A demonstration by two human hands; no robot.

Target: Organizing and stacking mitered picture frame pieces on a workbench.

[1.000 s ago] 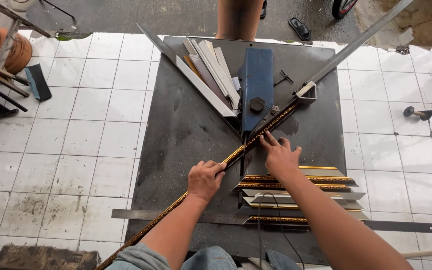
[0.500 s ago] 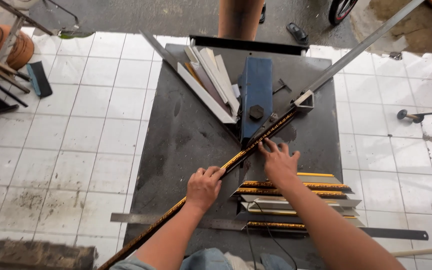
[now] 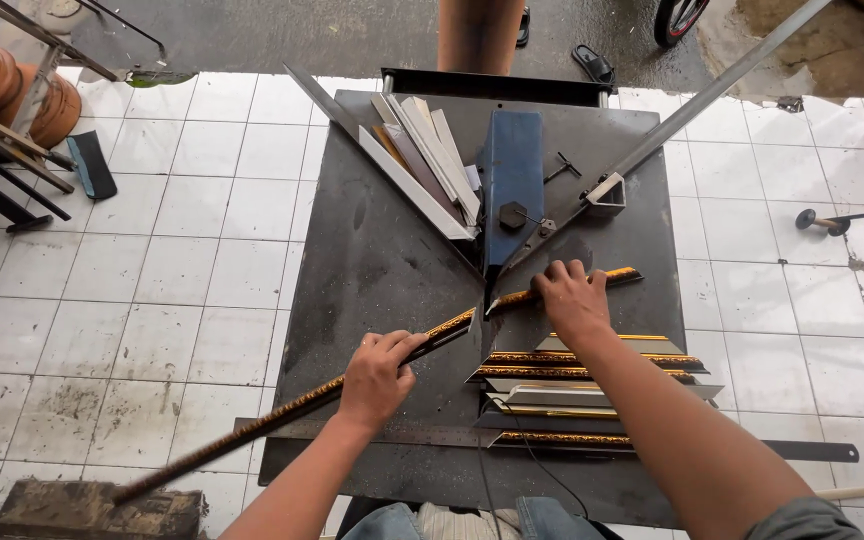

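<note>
My left hand grasps the long gold-trimmed moulding; right hand presses the cut-off piece; several cut pieces already stacked

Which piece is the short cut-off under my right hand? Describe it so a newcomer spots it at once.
Start at the dark metal work table and find the upright blue metal cutter block at its middle. Just below and right of it, the right hand presses a short gold-and-black ornate moulding strip. Unlike the long matching strip under the left hand, it lies wholly on the table, apart from the stacked pieces.
</note>
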